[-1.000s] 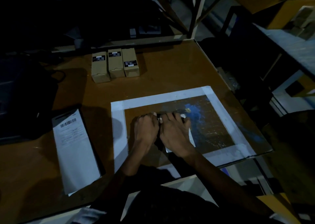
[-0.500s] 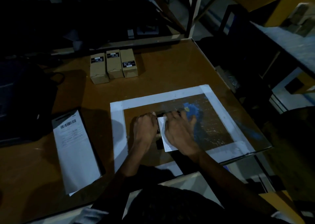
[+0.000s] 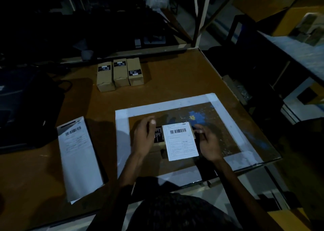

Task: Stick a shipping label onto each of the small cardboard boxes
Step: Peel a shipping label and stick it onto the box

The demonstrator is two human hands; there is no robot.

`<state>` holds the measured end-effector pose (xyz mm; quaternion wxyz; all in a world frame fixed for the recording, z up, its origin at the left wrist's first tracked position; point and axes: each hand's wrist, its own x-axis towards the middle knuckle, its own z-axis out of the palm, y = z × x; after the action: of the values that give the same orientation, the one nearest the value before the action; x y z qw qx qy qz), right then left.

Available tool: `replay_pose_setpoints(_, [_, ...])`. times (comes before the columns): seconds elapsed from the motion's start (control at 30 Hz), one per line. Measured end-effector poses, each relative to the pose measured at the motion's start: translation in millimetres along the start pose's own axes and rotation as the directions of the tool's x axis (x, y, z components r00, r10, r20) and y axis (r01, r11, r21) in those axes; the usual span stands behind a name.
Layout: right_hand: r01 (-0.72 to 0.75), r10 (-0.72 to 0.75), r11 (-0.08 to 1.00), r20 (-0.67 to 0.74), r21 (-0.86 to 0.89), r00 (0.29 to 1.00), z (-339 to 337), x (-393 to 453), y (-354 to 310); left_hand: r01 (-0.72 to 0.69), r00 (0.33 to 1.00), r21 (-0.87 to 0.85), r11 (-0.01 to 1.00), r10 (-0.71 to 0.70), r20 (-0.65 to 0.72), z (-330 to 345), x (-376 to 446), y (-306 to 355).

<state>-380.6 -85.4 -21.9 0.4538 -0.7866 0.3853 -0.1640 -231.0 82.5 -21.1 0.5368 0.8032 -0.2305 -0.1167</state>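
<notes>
We're seeing spare labels (image 3: pixel 79 158) lying lower left, three boxes (image 3: pixel 120 73) sitting upper middle. Centre frame, our left hand (image 3: pixel 144 138) is gripping the box (image 3: pixel 158 143) wearing the label (image 3: pixel 181 140); right hand (image 3: pixel 208 143) is hovering relaxed, holding nothing.

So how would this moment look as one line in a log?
step: label laid on box | shipping label on small box | left hand beside box | right hand open | three boxes waiting
</notes>
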Motion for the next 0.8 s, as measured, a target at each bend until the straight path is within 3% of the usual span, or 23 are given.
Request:
replay_pose_setpoints(0.23, [0.118, -0.108, 0.991, 0.155, -0.059, 0.982, -8.0, -2.4, 10.5, 0.055, 0.977, -0.082, 0.995, -0.037, 0.209, -34.6, -37.9, -30.0])
replay_pose_setpoints(0.6, [0.223, -0.202, 0.973, 0.242, -0.062, 0.949, -19.1, -8.8, 9.7, 0.030, 0.998, -0.008, 1.000, -0.030, 0.056, -43.4, -45.3, -12.6])
replay_pose_setpoints(0.7, [0.292, -0.281, 0.956, 0.224, -0.017, 0.933, -21.9, -10.1, 1.0, 0.013, 0.999, 0.074, 0.997, -0.016, 0.044, -52.3, -43.6, -9.4])
replay_pose_setpoints(0.8, [0.274, -0.268, 0.962, 0.192, -0.004, 0.944, -21.1, -10.3, -5.7, -0.003, 1.000, 0.228, 0.974, -0.003, 0.029, -53.9, -38.8, -0.5])
